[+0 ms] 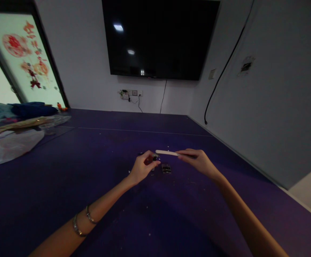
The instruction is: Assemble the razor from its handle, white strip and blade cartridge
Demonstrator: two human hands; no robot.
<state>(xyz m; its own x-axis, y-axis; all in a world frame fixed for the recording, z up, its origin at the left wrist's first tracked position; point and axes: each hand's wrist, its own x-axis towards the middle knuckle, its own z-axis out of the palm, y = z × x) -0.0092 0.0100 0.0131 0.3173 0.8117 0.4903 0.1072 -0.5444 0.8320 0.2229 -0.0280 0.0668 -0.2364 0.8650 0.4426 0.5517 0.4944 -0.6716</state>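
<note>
My left hand point(141, 167) pinches a small dark part point(156, 157) between thumb and fingertips. It looks like an electronic piece, though it is too small to name for sure. In my right hand point(199, 161) is a slim white stick with a rounded end point(167, 152), held near its right end. The stick points left, and its tip is just above the part; whether they touch I cannot tell. On the purple surface below, between my hands, lies a small dark square part point(166, 168). Other dark bits near my left hand are partly hidden by it.
Small white crumbs dot the purple surface point(104, 214). At the left lie clear plastic sheeting point(16, 144), a tan strip and blue cloth point(34, 108), with a small orange bottle point(59, 105) behind. A wall-mounted television point(161, 39) and a hanging black cable point(225, 67) are beyond.
</note>
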